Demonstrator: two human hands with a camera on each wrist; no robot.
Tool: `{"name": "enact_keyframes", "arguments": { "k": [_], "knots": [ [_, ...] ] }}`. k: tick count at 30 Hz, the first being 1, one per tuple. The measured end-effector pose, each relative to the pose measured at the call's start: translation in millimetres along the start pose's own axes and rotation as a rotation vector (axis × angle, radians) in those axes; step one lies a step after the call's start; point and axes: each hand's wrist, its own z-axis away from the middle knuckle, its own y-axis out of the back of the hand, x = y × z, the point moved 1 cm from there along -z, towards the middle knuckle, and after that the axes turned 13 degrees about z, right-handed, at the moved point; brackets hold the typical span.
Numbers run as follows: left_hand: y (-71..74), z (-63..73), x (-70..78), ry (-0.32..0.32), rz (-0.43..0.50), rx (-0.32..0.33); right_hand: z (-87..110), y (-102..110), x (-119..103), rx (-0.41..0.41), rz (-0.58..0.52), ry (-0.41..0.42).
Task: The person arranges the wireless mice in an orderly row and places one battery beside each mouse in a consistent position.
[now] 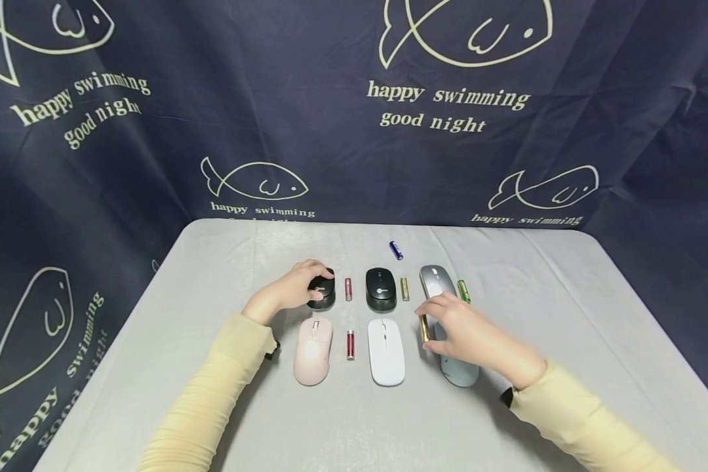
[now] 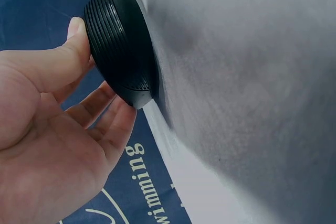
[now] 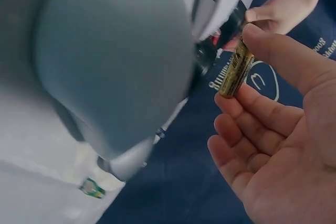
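Note:
On the left side of the table, my left hand grips a black mouse, thumb on one side and fingers on the other. The left wrist view shows the ribbed side of that black mouse close to the tabletop. My right hand pinches a gold battery between thumb and fingertips. It holds the battery above the table, beside a grey-blue mouse that the hand partly covers. In the right wrist view the gold battery is tilted, and the grey-blue mouse looms large.
A second black mouse and a grey mouse stand in the back row. In front are a pink mouse and a white mouse. Red, yellow-green, green and blue batteries lie among and behind them.

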Motion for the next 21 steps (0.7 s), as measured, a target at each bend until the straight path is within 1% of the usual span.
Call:
{"name": "enact_keyframes", "arguments": {
  "k": [6,13,21],
  "knots": [
    [0.4,1.3,2.0,0.004,0.001,0.002,5.8,-14,-3,-0.021,-0.024,-0.025],
    [0.6,0.8,1.1,-0.001,0.001,0.003,10.3,-27,-7,-0.029,-0.042,-0.005],
    [0.2,-1.1,-2.3,-0.003,-0.002,0.002,11.0,-32,-9,-0.096,-0.036,-0.022]
  ]
}}
